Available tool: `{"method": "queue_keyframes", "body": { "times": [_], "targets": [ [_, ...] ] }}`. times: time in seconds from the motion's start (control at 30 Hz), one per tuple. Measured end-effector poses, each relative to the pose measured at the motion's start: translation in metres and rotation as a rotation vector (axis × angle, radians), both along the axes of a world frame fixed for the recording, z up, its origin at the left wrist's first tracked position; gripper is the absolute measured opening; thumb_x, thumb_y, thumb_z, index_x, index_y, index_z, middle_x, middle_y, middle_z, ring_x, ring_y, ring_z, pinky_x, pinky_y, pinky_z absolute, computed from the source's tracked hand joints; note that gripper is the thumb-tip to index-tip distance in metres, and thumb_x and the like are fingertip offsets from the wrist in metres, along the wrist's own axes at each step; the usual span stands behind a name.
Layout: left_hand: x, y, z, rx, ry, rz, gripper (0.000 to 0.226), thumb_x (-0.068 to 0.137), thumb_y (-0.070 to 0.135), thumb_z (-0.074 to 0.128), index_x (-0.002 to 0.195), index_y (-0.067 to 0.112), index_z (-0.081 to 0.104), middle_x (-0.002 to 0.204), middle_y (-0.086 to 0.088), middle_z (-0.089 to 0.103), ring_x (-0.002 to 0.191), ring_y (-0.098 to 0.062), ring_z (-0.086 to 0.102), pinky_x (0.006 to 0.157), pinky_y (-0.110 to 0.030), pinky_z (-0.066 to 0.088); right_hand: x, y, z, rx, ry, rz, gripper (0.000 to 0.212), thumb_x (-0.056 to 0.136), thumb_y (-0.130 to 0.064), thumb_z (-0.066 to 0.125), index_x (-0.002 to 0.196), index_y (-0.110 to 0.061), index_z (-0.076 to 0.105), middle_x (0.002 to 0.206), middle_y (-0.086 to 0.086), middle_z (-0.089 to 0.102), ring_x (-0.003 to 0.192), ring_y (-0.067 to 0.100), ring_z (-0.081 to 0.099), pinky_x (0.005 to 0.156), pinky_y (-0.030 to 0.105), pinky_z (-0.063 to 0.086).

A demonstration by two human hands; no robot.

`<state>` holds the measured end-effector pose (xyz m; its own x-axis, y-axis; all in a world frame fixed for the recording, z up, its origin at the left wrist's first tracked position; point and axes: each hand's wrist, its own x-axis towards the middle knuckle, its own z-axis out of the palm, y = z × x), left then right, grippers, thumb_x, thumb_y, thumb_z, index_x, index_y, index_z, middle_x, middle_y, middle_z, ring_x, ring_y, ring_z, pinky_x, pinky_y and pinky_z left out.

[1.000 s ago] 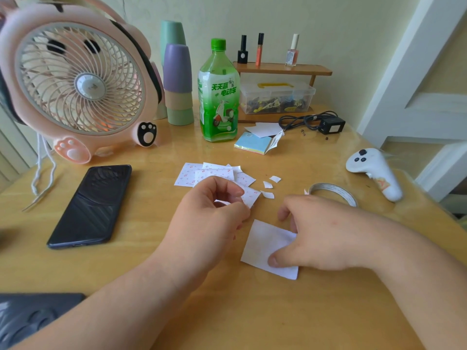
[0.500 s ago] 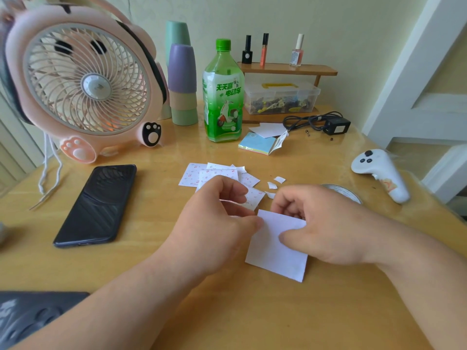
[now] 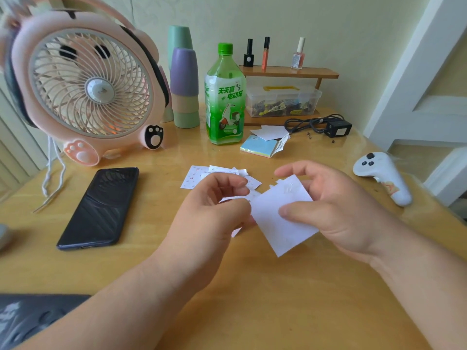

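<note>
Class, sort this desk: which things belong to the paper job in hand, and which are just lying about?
In use: white paper sheet, small paper piece, left hand, right hand, patterned scraps.
Lying about: phone, fan, green bottle, controller, sticky notes, charger.

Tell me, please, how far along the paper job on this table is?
Done: a pile of patterned pieces lies on the table beyond the hands. In hand: the right hand holds a white sheet, thumb on its face, while the left hand pinches its left edge. Left: that sheet looks nearly whole, only its top corner notched.
</note>
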<state>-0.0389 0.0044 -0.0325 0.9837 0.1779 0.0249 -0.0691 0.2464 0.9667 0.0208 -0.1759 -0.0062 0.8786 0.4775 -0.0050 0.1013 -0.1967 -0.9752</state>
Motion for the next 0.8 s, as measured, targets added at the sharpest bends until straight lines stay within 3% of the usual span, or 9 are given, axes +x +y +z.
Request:
{"method": "queue_keyframes", "body": {
  "times": [0.07, 0.17, 0.3, 0.33, 0.37, 0.43, 0.53, 0.67, 0.8],
  "targets": [
    [0.000, 0.000, 0.000, 0.093, -0.013, 0.021, 0.036, 0.064, 0.009, 0.071, 0.098, 0.013, 0.064, 0.093, 0.000, 0.066, 0.076, -0.025, 0.065, 0.066, -0.031, 0.047, -0.002, 0.001, 0.001, 0.017, 0.008, 0.003, 0.053, 0.068, -0.008, 0.069, 0.118, -0.023, 0.060, 0.098, 0.017, 0.075, 0.085, 0.042, 0.067, 0.078, 0.045, 0.048],
    [-0.001, -0.001, 0.001, 0.165, -0.017, 0.062, 0.038, 0.060, 0.012, 0.077, 0.096, 0.018, 0.064, 0.086, 0.007, 0.070, 0.075, -0.021, 0.068, 0.063, -0.030, 0.047, -0.003, 0.005, 0.001, 0.149, 0.047, -0.071, 0.050, 0.065, -0.007, 0.070, 0.114, -0.017, 0.064, 0.095, 0.013, 0.077, 0.083, 0.030, 0.071, 0.072, 0.036, 0.053],
    [-0.002, -0.002, 0.005, 0.106, -0.036, 0.131, 0.040, 0.060, 0.011, 0.078, 0.096, 0.016, 0.062, 0.073, 0.009, 0.071, 0.070, -0.018, 0.070, 0.070, -0.031, 0.052, -0.004, 0.014, -0.002, 0.425, 0.265, -0.212, 0.052, 0.061, -0.002, 0.079, 0.112, -0.007, 0.068, 0.106, 0.017, 0.077, 0.103, 0.037, 0.073, 0.096, 0.051, 0.053],
    [-0.003, -0.002, 0.005, 0.086, -0.042, 0.147, 0.040, 0.059, 0.010, 0.078, 0.096, 0.015, 0.062, 0.073, 0.010, 0.071, 0.070, -0.018, 0.070, 0.070, -0.031, 0.052, -0.008, 0.017, -0.001, 0.472, 0.313, -0.192, 0.044, 0.067, -0.005, 0.076, 0.111, -0.005, 0.070, 0.106, 0.016, 0.077, 0.100, 0.034, 0.074, 0.093, 0.048, 0.057],
    [-0.003, -0.002, 0.005, 0.071, -0.048, 0.156, 0.041, 0.059, 0.010, 0.079, 0.096, 0.016, 0.062, 0.074, 0.010, 0.071, 0.071, -0.019, 0.070, 0.070, -0.031, 0.052, -0.011, 0.020, -0.002, 0.483, 0.334, -0.157, 0.035, 0.072, -0.008, 0.073, 0.107, -0.006, 0.073, 0.102, 0.012, 0.077, 0.092, 0.028, 0.076, 0.079, 0.040, 0.061],
    [-0.004, -0.003, 0.006, 0.070, -0.056, 0.151, 0.043, 0.060, 0.008, 0.079, 0.099, 0.015, 0.062, 0.074, 0.011, 0.072, 0.070, -0.017, 0.071, 0.068, -0.028, 0.053, -0.017, 0.025, -0.003, 0.411, 0.332, -0.146, 0.014, 0.076, -0.011, 0.073, 0.089, -0.013, 0.079, 0.087, 0.006, 0.075, 0.070, 0.017, 0.069, 0.051, 0.026, 0.046],
    [-0.006, -0.004, 0.006, 0.086, -0.064, 0.119, 0.044, 0.072, -0.006, 0.084, 0.105, 0.014, 0.065, 0.074, 0.012, 0.073, 0.070, -0.015, 0.071, 0.065, -0.021, 0.053, -0.019, 0.028, -0.008, 0.314, 0.306, -0.216, 0.014, 0.081, -0.007, 0.074, 0.074, -0.018, 0.078, 0.077, 0.005, 0.069, 0.061, 0.017, 0.058, 0.046, 0.025, 0.030],
    [-0.007, -0.004, 0.008, 0.093, -0.091, 0.075, 0.042, 0.082, -0.013, 0.073, 0.111, 0.017, 0.070, 0.079, 0.010, 0.076, 0.071, -0.011, 0.071, 0.065, -0.015, 0.053, -0.020, 0.028, -0.006, 0.324, 0.284, -0.276, 0.018, 0.082, -0.004, 0.070, 0.069, -0.016, 0.073, 0.068, 0.002, 0.064, 0.051, 0.013, 0.053, 0.039, 0.019, 0.030],
    [-0.008, -0.006, 0.008, 0.066, -0.129, 0.038, 0.039, 0.084, -0.015, 0.069, 0.112, 0.012, 0.072, 0.086, 0.003, 0.078, 0.075, -0.013, 0.071, 0.069, -0.018, 0.055, -0.021, 0.027, -0.004, 0.377, 0.297, -0.321, 0.032, 0.086, -0.001, 0.065, 0.058, -0.018, 0.065, 0.061, 0.003, 0.049, 0.042, 0.013, 0.036, 0.040, 0.019, 0.020]
  ]
}}
